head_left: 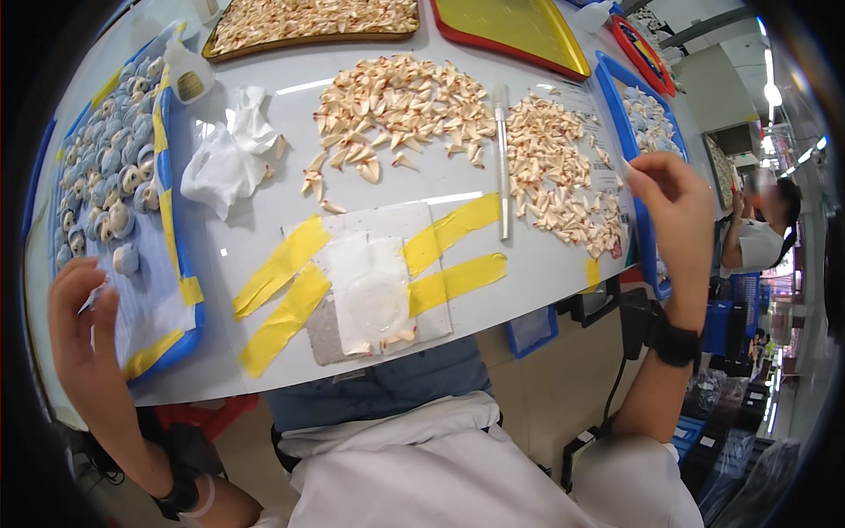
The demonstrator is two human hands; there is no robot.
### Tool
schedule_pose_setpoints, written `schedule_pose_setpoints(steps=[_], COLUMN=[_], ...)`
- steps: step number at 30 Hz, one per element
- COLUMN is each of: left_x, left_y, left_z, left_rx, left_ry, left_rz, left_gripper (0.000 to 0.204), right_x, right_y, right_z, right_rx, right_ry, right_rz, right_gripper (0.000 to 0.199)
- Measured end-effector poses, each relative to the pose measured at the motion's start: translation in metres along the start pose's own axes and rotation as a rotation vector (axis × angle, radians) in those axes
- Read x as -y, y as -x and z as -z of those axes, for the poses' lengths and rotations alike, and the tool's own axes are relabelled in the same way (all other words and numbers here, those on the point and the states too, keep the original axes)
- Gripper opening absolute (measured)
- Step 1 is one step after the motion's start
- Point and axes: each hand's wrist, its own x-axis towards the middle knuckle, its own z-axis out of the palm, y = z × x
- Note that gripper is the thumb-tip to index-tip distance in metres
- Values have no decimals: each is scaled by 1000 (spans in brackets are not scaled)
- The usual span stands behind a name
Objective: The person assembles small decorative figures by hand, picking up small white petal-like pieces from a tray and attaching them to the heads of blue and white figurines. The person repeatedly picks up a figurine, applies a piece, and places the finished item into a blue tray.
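Blue-and-cream heads [116, 220] crowd the far part of the left blue tray [199, 321]; I see the left hand [77, 326] half curled at its near end. The right hand [676, 195] has thumb and forefinger nearly together by the right blue tray [613, 95] of pale pieces [650, 119]. I cannot tell whether either grips anything. A gold-rimmed tray [312, 47] holds pointed cream pieces [317, 18].

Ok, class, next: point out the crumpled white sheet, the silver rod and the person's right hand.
Crumpled white sheet [220, 163], head view: middle of its folds.
Silver rod [503, 176], head view: middle of its shaft.
Right hand [678, 201], head view: middle of the hand.
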Motion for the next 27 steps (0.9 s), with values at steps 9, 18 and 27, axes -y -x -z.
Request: schedule_pose_setpoints(steps=[9, 18, 27], left_x=[-47, -69, -81], left_y=[58, 76, 81], left_z=[-18, -60, -64], left_rx=[50, 269, 213], left_ry=[686, 1121, 1310], left_rz=[-24, 225, 296], left_gripper=[47, 55, 42], right_x=[48, 70, 120], right_y=[39, 64, 62], right_z=[2, -27, -56], right_rx=[89, 85, 218], right_ry=[-592, -556, -759], right_rz=[-95, 110, 52], right_gripper=[19, 17, 15])
